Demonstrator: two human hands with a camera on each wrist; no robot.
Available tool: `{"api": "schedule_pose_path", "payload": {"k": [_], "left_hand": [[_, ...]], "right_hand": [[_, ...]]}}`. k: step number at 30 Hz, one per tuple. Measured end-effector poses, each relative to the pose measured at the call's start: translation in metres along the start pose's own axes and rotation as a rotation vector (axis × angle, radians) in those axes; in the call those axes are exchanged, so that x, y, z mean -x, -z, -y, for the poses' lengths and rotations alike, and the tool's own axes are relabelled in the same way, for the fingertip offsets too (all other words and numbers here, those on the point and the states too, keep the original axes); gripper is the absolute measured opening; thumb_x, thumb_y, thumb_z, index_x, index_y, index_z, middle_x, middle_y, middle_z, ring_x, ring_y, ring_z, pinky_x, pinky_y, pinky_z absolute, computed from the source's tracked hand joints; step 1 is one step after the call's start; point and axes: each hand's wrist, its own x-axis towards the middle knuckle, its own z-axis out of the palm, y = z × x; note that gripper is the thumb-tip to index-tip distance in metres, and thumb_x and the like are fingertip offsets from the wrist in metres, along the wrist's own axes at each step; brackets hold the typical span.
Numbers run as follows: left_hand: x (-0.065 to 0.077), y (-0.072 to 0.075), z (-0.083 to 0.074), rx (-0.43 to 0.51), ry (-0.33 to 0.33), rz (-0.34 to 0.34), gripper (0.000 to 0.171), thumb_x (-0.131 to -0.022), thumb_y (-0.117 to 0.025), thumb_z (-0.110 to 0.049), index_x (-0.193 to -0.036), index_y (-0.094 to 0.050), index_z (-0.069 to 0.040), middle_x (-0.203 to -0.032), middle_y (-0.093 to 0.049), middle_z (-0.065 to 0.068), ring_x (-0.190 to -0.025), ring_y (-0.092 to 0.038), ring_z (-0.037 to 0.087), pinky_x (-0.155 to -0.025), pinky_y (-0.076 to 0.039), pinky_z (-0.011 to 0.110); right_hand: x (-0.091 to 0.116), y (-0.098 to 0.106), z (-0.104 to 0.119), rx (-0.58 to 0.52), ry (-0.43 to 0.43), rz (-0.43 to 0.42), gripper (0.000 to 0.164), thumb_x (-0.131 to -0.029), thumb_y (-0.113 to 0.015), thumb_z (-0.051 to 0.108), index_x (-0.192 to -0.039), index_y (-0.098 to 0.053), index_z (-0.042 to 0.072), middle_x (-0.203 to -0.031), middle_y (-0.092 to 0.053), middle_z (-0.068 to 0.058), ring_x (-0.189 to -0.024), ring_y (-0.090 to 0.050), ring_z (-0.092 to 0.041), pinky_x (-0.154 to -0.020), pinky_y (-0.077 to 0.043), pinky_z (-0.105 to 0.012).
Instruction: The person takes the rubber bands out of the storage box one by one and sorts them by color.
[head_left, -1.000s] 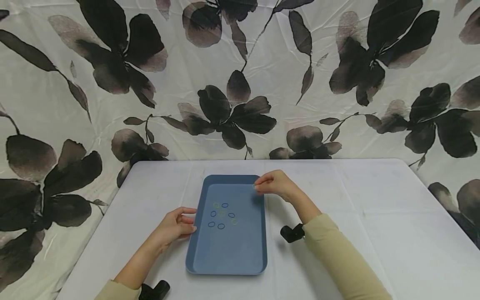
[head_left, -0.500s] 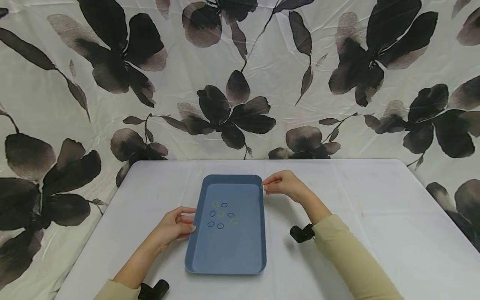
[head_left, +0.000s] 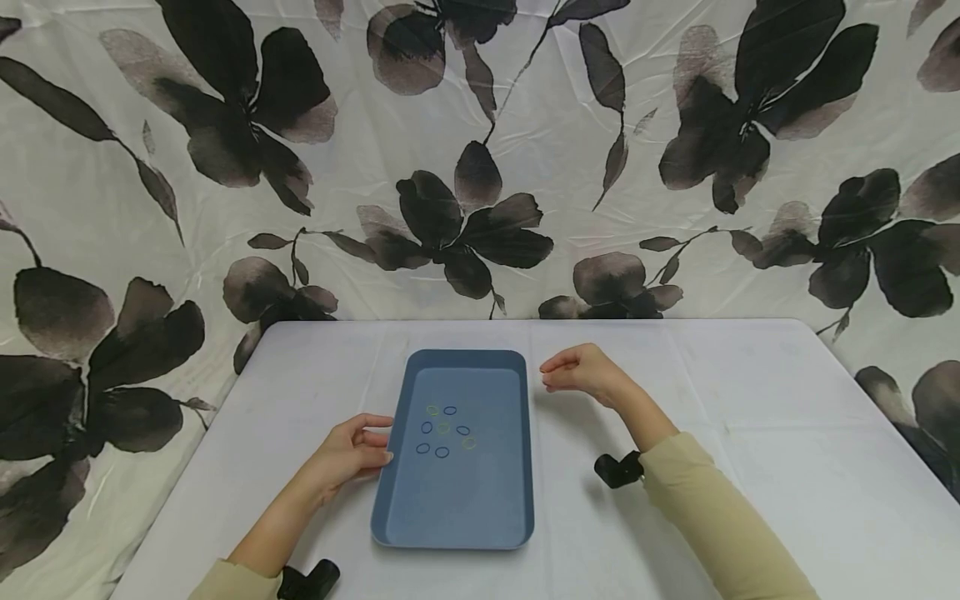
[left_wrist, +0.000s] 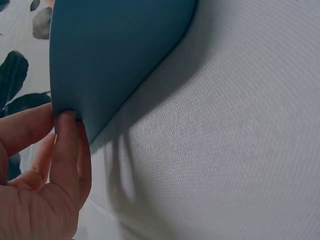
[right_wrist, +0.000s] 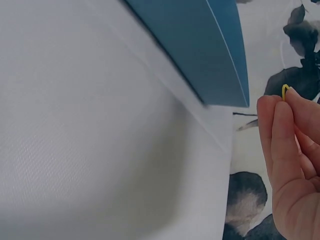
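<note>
A blue tray (head_left: 465, 508) lies lengthwise on the white table. On its upper half are several small thin loops like rubber bands, dark blue (head_left: 462, 431) and yellow (head_left: 468, 443). My left hand (head_left: 348, 450) holds the tray by its left edge; in the left wrist view, fingers (left_wrist: 66, 145) press the outer wall with the thumb at the rim. Off the tray's far right corner, my right hand (head_left: 588, 372) is raised above the table. Between thumb and fingertips it pinches a small yellow rubber band (right_wrist: 284, 92), whose top shows in the right wrist view.
The white-covered table (head_left: 720, 467) extends on both sides of the tray. A flower-patterned cloth (head_left: 480, 100) hangs behind its far edge. Black wrist devices (head_left: 619, 470) are strapped on both wrists, below beige sleeves.
My right hand has moved rightward from over the tray's far right corner to beyond its right edge, carrying the yellow rubber band. The left hand, tray and loops stay put.
</note>
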Motion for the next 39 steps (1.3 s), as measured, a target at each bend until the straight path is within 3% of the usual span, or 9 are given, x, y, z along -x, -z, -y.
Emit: {"api": "schedule_pose_path", "payload": {"k": [19, 30, 39], "left_hand": [[0.001, -0.001, -0.001, -0.021, 0.017, -0.037, 0.057, -0.076, -0.065, 0.009, -0.129, -0.043, 0.009, -0.094, -0.058, 0.015, -0.075, -0.061, 0.013, -0.066, -0.053, 0.026], [0.002, -0.001, -0.002, -0.009, 0.010, -0.017, 0.059, -0.076, -0.065, 0.009, -0.130, -0.041, 0.010, -0.093, -0.058, 0.013, -0.074, -0.061, 0.012, -0.065, -0.053, 0.025], [0.001, 0.000, -0.001, -0.013, 0.009, -0.019, 0.058, -0.076, -0.065, 0.009, -0.129, -0.041, 0.010, -0.093, -0.059, 0.014, -0.074, -0.061, 0.013, -0.065, -0.053, 0.025]], "right_hand": [[0.001, 0.010, -0.022, -0.001, -0.048, -0.039, 0.031, -0.084, -0.064, -0.004, -0.109, -0.056, -0.020, -0.084, -0.069, -0.012, -0.073, -0.065, -0.014, -0.079, -0.053, -0.034], [-0.002, 0.008, -0.038, -0.040, -0.066, -0.056, 0.027, -0.082, -0.063, -0.008, -0.105, -0.057, -0.021, -0.083, -0.069, -0.012, -0.072, -0.064, -0.012, -0.075, -0.054, -0.030], [-0.006, 0.003, -0.045, -0.036, -0.065, -0.024, 0.025, -0.082, -0.062, -0.009, -0.105, -0.058, -0.020, -0.084, -0.069, -0.016, -0.071, -0.066, -0.014, -0.072, -0.055, -0.030]]}}
